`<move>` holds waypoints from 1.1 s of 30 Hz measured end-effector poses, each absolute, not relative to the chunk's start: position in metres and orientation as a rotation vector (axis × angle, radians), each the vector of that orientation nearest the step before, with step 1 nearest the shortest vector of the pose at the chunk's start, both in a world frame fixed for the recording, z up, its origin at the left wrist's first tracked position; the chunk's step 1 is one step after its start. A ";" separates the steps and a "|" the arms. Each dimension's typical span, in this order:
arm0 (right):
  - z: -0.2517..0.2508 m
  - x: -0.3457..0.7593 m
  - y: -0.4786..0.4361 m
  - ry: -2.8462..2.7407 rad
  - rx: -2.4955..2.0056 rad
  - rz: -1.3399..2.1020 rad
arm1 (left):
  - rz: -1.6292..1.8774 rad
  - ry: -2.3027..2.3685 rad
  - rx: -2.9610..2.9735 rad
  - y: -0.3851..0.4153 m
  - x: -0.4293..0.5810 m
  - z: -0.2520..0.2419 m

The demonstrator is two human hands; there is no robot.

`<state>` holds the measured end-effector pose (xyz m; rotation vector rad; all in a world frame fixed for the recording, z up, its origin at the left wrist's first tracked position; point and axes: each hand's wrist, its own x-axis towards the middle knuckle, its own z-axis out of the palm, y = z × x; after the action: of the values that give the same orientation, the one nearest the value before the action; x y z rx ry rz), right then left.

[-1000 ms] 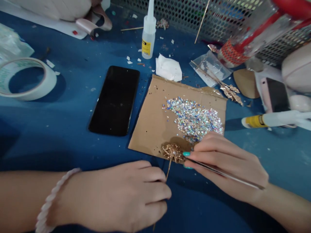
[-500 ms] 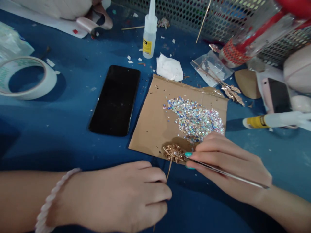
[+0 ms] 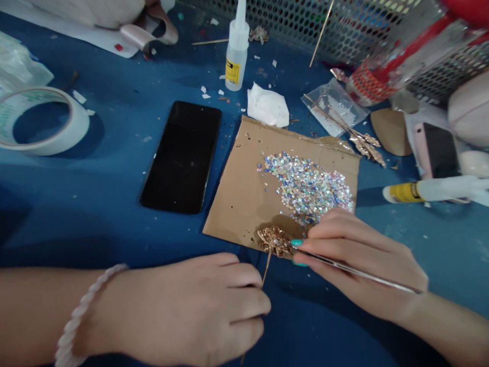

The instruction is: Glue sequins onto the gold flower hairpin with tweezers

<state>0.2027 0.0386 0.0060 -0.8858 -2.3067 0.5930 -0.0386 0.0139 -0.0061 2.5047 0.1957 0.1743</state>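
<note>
Place: small craft workshop, by the look of it; I'm at a blue bench (image 3: 110, 219) littered with white scraps (image 3: 79, 97).
Tool: slim metal tweezers (image 3: 355, 266) in my right hand (image 3: 367, 250).
Sparkle: loose glittery bits (image 3: 309, 183) heaped on a cardboard sheet (image 3: 237, 188).
Bottles: one upright nozzle bottle (image 3: 236, 58), a second bottle (image 3: 431, 189) lying to my right.
Stock: gold-coloured sprigs (image 3: 367, 146), stems across a clear bag (image 3: 338, 94).
Tape: wide roll (image 3: 49, 144) at my far left.
Behind: perforated grey panel (image 3: 290, 23) along the bench's back.
</note>
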 end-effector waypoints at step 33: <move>0.012 0.207 0.042 -2.318 -0.850 0.597 | 0.172 0.200 2.480 0.014 -0.039 -0.006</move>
<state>0.2068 0.0420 0.0125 -0.8502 -2.3184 0.5967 -0.0385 0.0142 -0.0062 2.4804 0.1998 0.1721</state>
